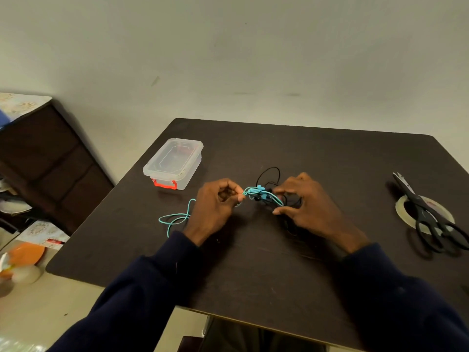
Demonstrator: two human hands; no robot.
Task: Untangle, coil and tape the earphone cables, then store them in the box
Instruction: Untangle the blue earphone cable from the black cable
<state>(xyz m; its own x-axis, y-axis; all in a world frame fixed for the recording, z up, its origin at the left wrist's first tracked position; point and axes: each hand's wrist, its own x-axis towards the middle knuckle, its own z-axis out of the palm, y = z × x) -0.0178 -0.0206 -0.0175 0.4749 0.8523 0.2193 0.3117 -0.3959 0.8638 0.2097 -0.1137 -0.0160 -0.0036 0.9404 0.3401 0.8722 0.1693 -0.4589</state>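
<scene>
A light blue earphone cable (256, 192) and a black earphone cable (269, 174) are knotted together above the middle of the dark table (253, 262). My left hand (215, 207) pinches the blue cable at the left side of the knot; a loose blue length trails left onto the table behind it. My right hand (309, 207) pinches the tangle from the right, with black loops rising behind its fingers. The clear plastic box (173, 162), lid closed with a red latch, stands at the table's far left.
Black scissors (429, 214) lie across a roll of clear tape (406, 204) at the table's right edge. A dark wooden cabinet (45, 161) stands to the left. Orange and white objects (22, 260) sit on the floor at lower left.
</scene>
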